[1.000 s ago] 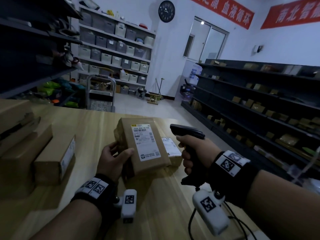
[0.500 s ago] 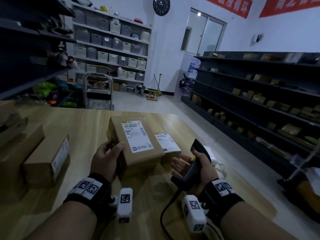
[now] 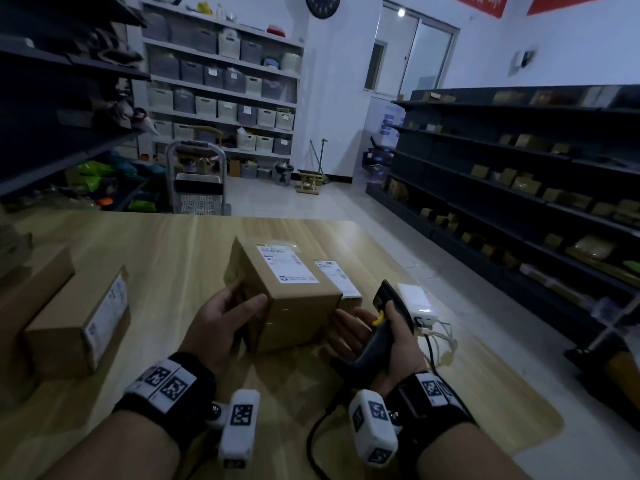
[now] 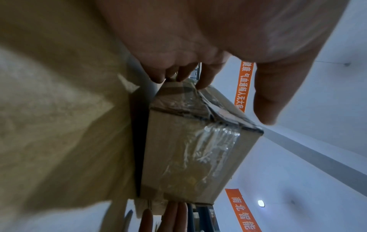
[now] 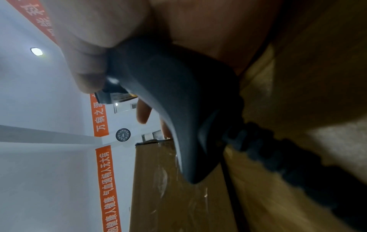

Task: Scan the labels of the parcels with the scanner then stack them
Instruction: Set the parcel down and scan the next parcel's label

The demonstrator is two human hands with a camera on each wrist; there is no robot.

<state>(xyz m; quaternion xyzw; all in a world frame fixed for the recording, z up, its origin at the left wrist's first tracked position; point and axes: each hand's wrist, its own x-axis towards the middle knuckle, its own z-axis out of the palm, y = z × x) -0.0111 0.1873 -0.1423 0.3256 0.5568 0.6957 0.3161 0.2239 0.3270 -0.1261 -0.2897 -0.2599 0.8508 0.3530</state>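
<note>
A brown cardboard parcel [image 3: 294, 306] with a white label [image 3: 286, 263] on top lies flat in the middle of the wooden table [image 3: 156, 251]. My left hand [image 3: 239, 301] grips its left end, fingers on the far side and thumb on the near face; the left wrist view shows the taped parcel [image 4: 190, 157] under my fingertips [image 4: 178, 73]. My right hand [image 3: 367, 320] holds the dark scanner [image 3: 375, 341] low by the parcel's right end, fingers stretched toward the box. In the right wrist view the scanner [image 5: 168, 102] fills the middle. A smaller labelled parcel [image 3: 334, 275] lies behind, to the right.
Several brown parcels [image 3: 76, 323] sit at the table's left. A white box with cables [image 3: 414, 301] lies just right of the scanner. The scanner's black cord [image 3: 311, 441] runs off the near edge. Dark shelving [image 3: 519, 202] stands to the right, a cart [image 3: 197, 181] beyond the table.
The right hand brought the scanner down from aiming at the label to beside the parcel's right end. The tilted parcel came down flat on the table.
</note>
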